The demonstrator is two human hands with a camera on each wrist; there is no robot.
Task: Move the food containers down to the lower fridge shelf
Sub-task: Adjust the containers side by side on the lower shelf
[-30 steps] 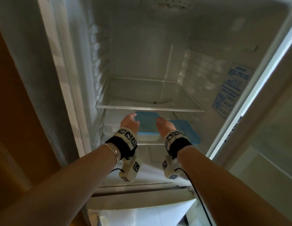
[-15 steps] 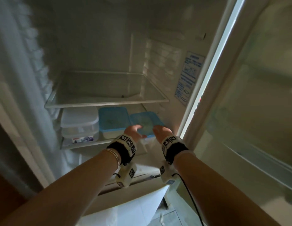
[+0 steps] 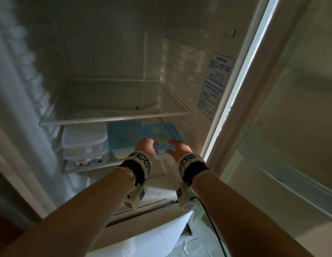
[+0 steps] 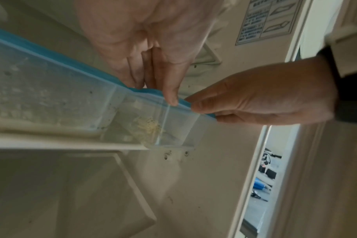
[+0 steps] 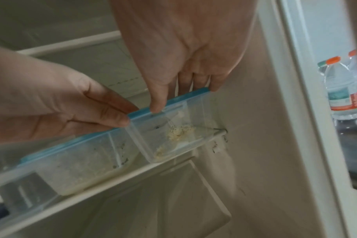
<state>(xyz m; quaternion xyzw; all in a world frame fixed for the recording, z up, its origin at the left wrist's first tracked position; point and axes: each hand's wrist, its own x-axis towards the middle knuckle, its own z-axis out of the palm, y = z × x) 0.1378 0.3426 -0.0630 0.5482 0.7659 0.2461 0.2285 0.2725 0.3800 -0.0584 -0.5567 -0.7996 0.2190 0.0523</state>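
L hand [image 3: 145, 147]: my fingers lay on lid of rightmost blue-lidded container [image 3: 162, 135], thumb at its front edge.
R hand [image 3: 177, 148]: same grip, right end.
Container: on lower shelf [image 3: 91, 168], beside 2nd blue-lidded box [image 3: 124, 135].

The right-hand container [image 3: 162, 138] had a clear, smooth plastic tub under a matt blue plastic lid [image 5: 169, 102]. Its neighbour [image 3: 124, 138] looked the same. The stacked boxes [image 3: 84, 143] were cloudy translucent plastic. The upper shelf [image 3: 113, 115] was glossy glass, white-rimmed.
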